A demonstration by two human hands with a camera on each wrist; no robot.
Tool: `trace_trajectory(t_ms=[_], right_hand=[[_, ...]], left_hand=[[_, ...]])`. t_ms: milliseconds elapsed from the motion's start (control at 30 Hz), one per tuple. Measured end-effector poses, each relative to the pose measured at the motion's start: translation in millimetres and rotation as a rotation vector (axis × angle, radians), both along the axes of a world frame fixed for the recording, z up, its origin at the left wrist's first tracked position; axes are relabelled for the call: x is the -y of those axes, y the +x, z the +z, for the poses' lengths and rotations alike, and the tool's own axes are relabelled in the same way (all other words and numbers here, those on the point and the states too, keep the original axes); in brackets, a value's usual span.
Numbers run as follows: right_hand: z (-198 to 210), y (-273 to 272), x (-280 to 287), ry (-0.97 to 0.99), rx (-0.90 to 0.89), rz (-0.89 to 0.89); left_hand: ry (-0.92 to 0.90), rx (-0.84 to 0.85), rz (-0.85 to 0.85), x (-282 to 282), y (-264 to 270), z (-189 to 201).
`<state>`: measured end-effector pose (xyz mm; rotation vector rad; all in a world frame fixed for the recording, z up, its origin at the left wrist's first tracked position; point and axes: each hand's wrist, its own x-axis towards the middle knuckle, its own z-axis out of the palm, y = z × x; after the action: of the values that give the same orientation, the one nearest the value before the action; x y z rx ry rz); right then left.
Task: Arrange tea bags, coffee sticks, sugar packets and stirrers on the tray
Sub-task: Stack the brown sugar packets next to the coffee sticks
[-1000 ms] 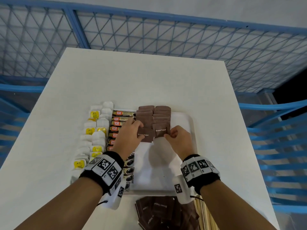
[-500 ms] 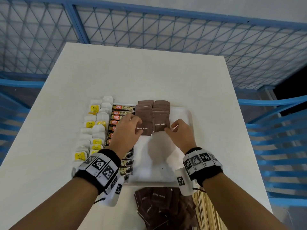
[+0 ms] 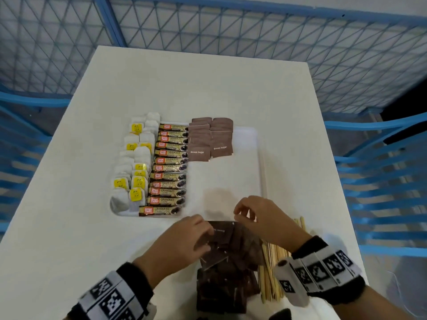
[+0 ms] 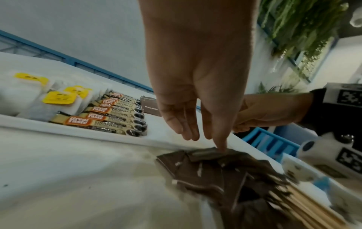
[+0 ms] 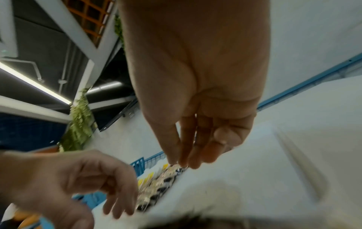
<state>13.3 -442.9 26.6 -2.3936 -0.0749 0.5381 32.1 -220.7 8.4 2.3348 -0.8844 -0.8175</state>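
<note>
A white tray (image 3: 231, 181) holds a column of tea bags (image 3: 136, 162) with yellow tags, a column of coffee sticks (image 3: 171, 168), and two short stacks of brown sugar packets (image 3: 210, 142) at its far end. A loose pile of brown sugar packets (image 3: 228, 262) lies on the table in front of the tray, with wooden stirrers (image 3: 272, 273) on its right. My left hand (image 3: 201, 229) reaches onto the pile; in the left wrist view one straight fingertip (image 4: 221, 148) touches the top packet. My right hand (image 3: 242, 211) hovers over the pile's far edge, fingers relaxed, holding nothing.
The white table (image 3: 208, 84) stretches bare beyond the tray. Blue mesh fencing (image 3: 231, 26) surrounds it at the back and sides. The right half of the tray is bare white surface.
Both hands have drawn back from the sugar stacks on the tray to the loose pile at the table's near edge. The two placed packets stay on the stacks.
</note>
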Motion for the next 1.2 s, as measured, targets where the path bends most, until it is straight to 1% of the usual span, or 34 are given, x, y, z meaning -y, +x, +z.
trace_trajectory(t_ms=[167,233,267,333,467,567,633,733,867,967,1100,1200], right_hand=[[-12.8,-34.6,2.7,-0.147,-0.029,0.411],[-19.5,-40.8,0.2,-0.262,0.028,0.497],[-21.3,-42.2,-2.0,-0.300,0.071,0.506],[-23.5,-42.6,-4.8,-0.312,0.098,0.486],[-18.7,-40.9,-7.0,-0.279,0.020,0.447],[-13.1,-40.2,-9.3,-0.265,0.006,0.412],[-13.0,-41.2,-12.2,-0.256,0.028,0.392],[-14.8,-43.5,-18.1,-0.230,0.107,0.357],[-13.6,-44.9,-24.7,-0.190,0.182,0.272],[-9.6,-44.2,-27.5,-0.137,0.219,0.190],[-2.3,-41.6,-29.8,0.006,0.224,0.049],[0.2,-40.9,-31.1,0.150,0.172,-0.085]], left_hand=[[0.051,0.052,-0.041,11.6,-17.0,0.1],[0.098,0.070,-0.053,19.9,-19.5,-1.3],[0.135,0.076,-0.069,23.8,-21.1,-2.8],[0.210,0.114,-0.111,29.8,-24.2,-6.7],[0.287,0.208,-0.145,29.2,-29.6,-13.7],[0.297,0.206,-0.122,20.8,-32.5,-16.7],[0.241,0.161,-0.068,13.0,-31.4,-19.3],[0.108,0.105,0.011,4.0,-24.7,-20.1],[-0.013,0.125,0.081,-1.8,-18.0,-13.8],[-0.113,0.118,0.170,-7.1,-14.0,-7.1],[-0.229,0.099,0.262,-17.2,-7.5,3.6],[-0.306,0.079,0.364,-27.3,-4.3,13.0]])
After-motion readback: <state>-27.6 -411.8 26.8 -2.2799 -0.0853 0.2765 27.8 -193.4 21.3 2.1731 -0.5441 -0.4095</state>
